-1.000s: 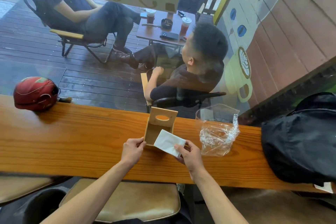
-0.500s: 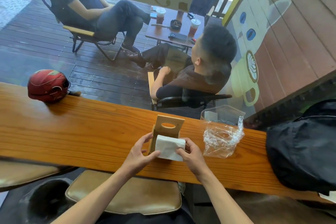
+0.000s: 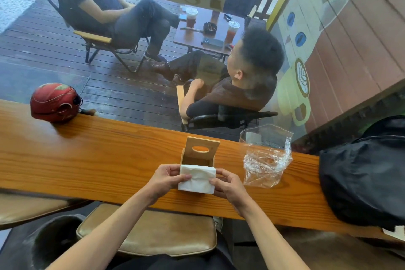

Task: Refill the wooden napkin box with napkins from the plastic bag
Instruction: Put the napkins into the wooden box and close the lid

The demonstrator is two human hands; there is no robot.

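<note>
A white stack of napkins (image 3: 197, 178) is held over the wooden counter (image 3: 109, 160), just in front of the wooden napkin box (image 3: 198, 154). The box stands open, its lid with an oval slot tipped up at the back. My left hand (image 3: 166, 178) grips the stack's left edge and my right hand (image 3: 225, 184) grips its right edge. The napkins hide the box's front opening. A crumpled clear plastic bag (image 3: 265, 160) lies to the right of the box, looking empty.
A red helmet (image 3: 54, 102) sits at the counter's far left edge. A black backpack (image 3: 363, 173) fills the counter's right end. Beyond the glass, two people sit at a small table with drinks. A tan stool cushion (image 3: 149, 230) is below the counter.
My left hand came off the box and joined the right on the napkin stack. The stack turned level and now sits squarely in front of the box opening.
</note>
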